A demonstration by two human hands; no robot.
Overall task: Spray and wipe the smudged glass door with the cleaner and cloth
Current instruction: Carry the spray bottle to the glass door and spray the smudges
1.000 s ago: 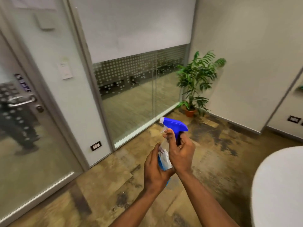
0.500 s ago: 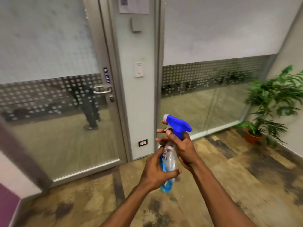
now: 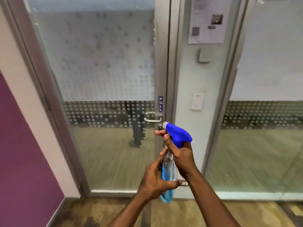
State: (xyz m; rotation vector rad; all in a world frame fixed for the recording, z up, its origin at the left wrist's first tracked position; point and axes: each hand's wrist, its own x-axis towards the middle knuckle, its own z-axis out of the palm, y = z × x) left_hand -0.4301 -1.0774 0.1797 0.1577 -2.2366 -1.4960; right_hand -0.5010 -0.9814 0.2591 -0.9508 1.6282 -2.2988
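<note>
Bottle [image 3: 169, 169] sits upright before the door [image 3: 106, 95], right hand [image 3: 182, 157] clenched round its neck under the blue trigger, left hand [image 3: 155, 181] cupping its base. Aiming the nozzle squarely at the glass before squeezing should serve best; no cloth shows.

Blue-top spray bottle [image 3: 170, 167], dotted frosted glass door [image 3: 105, 71], purple wall [image 3: 24, 145].

A purple wall [image 3: 24, 145] stands at left, edged by a white strip. A pale panel [image 3: 196, 82] right of centre carries a paper notice [image 3: 206, 22], a small grey box [image 3: 203, 56] and a white switch [image 3: 197, 102]. Further right is a glass partition [image 3: 265, 128], frosted above with a dotted band. The floor [image 3: 246, 213] is mottled brown, possibly stone; it is blurred.
</note>
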